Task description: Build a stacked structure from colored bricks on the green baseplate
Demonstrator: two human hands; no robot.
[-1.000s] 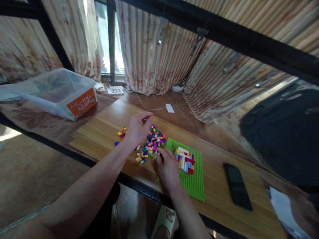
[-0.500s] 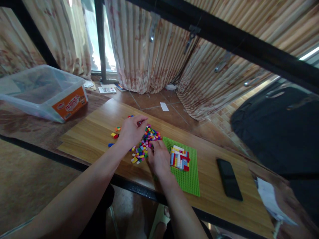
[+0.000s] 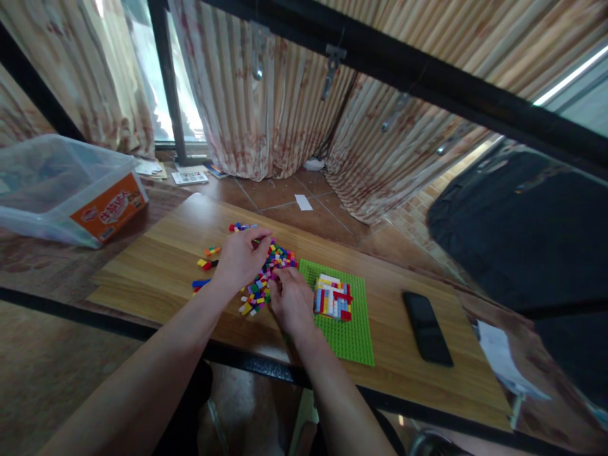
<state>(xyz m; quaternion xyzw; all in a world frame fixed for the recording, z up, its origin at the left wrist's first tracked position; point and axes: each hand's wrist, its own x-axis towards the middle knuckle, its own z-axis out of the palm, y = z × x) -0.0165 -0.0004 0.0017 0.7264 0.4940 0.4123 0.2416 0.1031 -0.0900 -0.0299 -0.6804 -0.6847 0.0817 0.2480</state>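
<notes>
A pile of small multicoloured toy bricks [image 3: 259,286] lies spread on the wooden board. Over its far left part is my left hand [image 3: 241,258], thumb and fingertips brought together in a pinch; whatever is between them is too small to make out. My right hand [image 3: 294,304] rests at the pile's right edge, fingers curled down among the bricks, and their tips are partly hidden. Just right of that hand lies a green baseplate [image 3: 354,339]. On it sits a flat block of joined red, white, yellow and light blue bricks [image 3: 334,297].
A black phone [image 3: 427,329] lies on the right of the wooden board [image 3: 156,253]. At the left stands a clear plastic bin [image 3: 57,202] with an orange label. A few loose bricks [image 3: 204,264] lie left of my left hand. White paper [image 3: 506,361] is beyond the board's right end.
The whole view has shifted, so the board and bin appear further left. Both hands stay at the brick pile, with only slight finger movement.
</notes>
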